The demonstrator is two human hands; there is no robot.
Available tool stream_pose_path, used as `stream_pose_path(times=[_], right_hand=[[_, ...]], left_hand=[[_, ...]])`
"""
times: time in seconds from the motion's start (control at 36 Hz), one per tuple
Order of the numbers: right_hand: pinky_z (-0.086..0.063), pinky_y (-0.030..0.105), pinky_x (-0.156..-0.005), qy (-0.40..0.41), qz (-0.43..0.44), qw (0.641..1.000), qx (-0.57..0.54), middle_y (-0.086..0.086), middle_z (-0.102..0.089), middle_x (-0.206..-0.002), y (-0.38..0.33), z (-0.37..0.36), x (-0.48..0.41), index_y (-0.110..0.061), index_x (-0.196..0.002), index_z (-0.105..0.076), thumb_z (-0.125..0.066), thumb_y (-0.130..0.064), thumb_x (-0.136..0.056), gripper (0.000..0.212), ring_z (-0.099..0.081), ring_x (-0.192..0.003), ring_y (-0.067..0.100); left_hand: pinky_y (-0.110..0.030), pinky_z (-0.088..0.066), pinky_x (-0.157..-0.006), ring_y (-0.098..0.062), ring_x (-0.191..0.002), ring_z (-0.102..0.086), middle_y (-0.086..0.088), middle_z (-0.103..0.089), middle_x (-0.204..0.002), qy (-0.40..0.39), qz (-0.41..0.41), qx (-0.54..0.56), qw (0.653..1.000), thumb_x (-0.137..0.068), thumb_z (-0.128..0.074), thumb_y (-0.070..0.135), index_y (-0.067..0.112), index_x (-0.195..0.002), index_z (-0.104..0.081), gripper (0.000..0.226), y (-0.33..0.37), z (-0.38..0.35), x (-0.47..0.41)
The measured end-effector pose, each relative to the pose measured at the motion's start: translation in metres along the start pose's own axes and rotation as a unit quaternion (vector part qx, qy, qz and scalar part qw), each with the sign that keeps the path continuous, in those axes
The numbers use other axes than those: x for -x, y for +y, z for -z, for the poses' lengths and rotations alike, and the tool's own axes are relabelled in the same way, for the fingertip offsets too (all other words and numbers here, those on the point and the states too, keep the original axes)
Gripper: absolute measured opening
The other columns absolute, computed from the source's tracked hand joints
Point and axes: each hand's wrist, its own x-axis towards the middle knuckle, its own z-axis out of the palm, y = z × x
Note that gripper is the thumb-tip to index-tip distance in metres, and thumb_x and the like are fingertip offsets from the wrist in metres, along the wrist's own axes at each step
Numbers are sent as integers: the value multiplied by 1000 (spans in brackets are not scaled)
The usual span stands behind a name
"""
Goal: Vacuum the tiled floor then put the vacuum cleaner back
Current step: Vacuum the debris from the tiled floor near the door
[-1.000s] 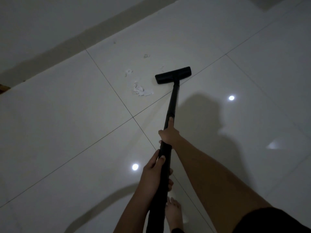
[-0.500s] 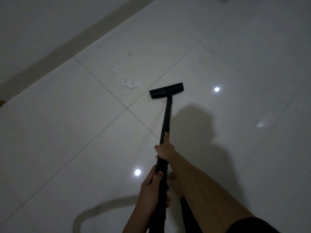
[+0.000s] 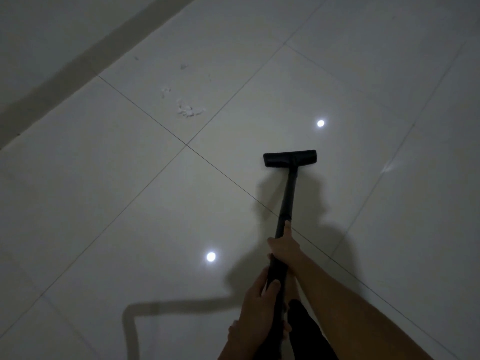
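A black vacuum wand (image 3: 287, 196) runs from my hands down to a flat black floor nozzle (image 3: 290, 158) resting on the glossy white tiled floor (image 3: 104, 203). My right hand (image 3: 284, 246) grips the wand higher up, index finger laid along the tube. My left hand (image 3: 259, 300) wraps round the wand lower down, near my body. A patch of white scraps (image 3: 188, 110) lies on the tile up and to the left of the nozzle, apart from it, with smaller bits (image 3: 165, 90) beyond.
The wall's grey skirting band (image 3: 78, 61) crosses the upper left corner. Dark grout lines cross near the nozzle. Two ceiling lights reflect on the tiles (image 3: 211, 256). A hose shadow (image 3: 155, 306) runs along the floor at bottom left. My leg (image 3: 304, 323) is below the wand.
The nozzle has been pulled back toward me and to the right, away from the white scraps. Both hands kept their grip on the wand.
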Motion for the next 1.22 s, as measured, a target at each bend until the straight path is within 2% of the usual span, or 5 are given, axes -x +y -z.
stream_pose_path(times=[0.28,0.42,0.92,1.03,1.22], right_hand=[[-40,23,-47,9,-19,999,-31,23,-51,-127,-4,26,-21,-32,-151,10,-46,-15,-98,79,-53,-63,16],[-41,24,-49,4,-11,1000,-10,22,-53,-127,-25,37,-41,-30,-151,10,-45,-15,-97,79,-54,-62,16],[-45,26,-71,-69,50,989,124,24,-51,-128,-144,8,-73,-23,-152,12,-43,-13,-97,79,-53,-77,21],[-34,16,-39,-91,57,982,158,23,-53,-126,-174,-18,-74,-23,-152,13,-44,-9,-96,81,-45,-56,11],[-46,24,-55,-111,79,970,201,25,-51,-130,-231,-68,-86,-21,-152,15,-45,-8,-96,83,-57,-78,25]], left_hand=[[-21,-47,-44,-11,-45,-55,-20,-63,-113,7,9,-28,1000,-99,-42,24,30,-143,-35,45,8,-20,-21],[-23,-45,-41,-14,-41,-53,-6,-59,-66,-4,-5,10,1000,-100,-40,20,37,-123,-44,28,28,-21,-41],[-37,-46,-59,-25,-51,-56,-9,-64,-65,90,12,139,986,-97,-47,24,47,-108,-54,27,99,26,-79],[-37,-44,-65,-26,-61,-58,-8,-66,-75,147,5,141,979,-97,-47,26,58,-94,-55,34,105,49,-84],[-29,-47,-55,-25,-51,-57,-16,-67,-73,188,-8,182,965,-97,-47,25,44,-115,-50,27,130,104,-97]])
